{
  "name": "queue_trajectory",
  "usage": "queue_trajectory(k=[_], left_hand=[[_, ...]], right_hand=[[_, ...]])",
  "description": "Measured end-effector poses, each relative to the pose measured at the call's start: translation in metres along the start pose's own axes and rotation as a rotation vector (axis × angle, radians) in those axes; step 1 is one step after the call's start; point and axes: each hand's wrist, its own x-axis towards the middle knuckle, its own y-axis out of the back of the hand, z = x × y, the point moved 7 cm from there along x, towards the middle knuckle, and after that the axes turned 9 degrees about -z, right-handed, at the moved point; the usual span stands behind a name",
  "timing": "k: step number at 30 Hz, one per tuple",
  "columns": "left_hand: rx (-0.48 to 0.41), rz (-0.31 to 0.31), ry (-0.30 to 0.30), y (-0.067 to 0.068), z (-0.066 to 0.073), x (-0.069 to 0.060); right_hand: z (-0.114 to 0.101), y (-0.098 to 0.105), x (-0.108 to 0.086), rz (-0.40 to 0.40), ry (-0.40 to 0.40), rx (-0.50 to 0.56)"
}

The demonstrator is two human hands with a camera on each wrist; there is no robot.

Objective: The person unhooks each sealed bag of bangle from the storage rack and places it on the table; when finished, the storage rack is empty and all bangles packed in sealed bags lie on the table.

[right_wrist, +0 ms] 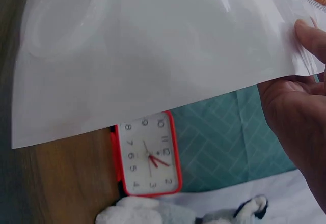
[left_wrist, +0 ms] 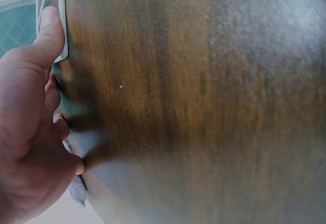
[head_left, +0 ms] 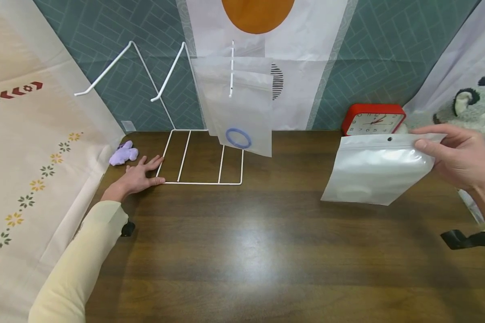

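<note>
My left hand (head_left: 139, 176), fingers spread, presses on the left end of a white wire display rack's base (head_left: 202, 183). In the left wrist view its thumb lies over the rack's wire (left_wrist: 62, 15). Two bare hooks rise at the rack's left; on the right hook hangs a translucent zip bag (head_left: 244, 107) with a blue ring (head_left: 238, 138) showing in it. On the right, my right hand (head_left: 465, 157) pinches a white zip bag (head_left: 376, 172) by its top edge, above the table. A round outline (right_wrist: 66, 18) shows inside this bag.
A red square clock (head_left: 373, 120) stands by the back wall, behind the held bag. Past it sits a grey and white plush toy (head_left: 469, 107). A small purple plush (head_left: 124, 153) lies just beyond my left hand. The brown wooden table (head_left: 250, 242) stretches in front.
</note>
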Motion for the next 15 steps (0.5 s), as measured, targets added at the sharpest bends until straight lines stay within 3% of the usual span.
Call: queue_trajectory(k=[4, 11, 15], left_hand=[[-0.007, -0.004, 0.002, 0.001, 0.000, -0.001], [0.008, 0.010, -0.011, 0.001, 0.003, -0.002], [0.003, 0.013, -0.009, 0.000, 0.002, -0.002]], right_hand=[[0.006, 0.012, 0.000, 0.007, -0.045, -0.045], [0.013, 0.030, 0.011, 0.005, -0.032, -0.029], [0.018, 0.041, 0.023, 0.073, -0.173, -0.255]])
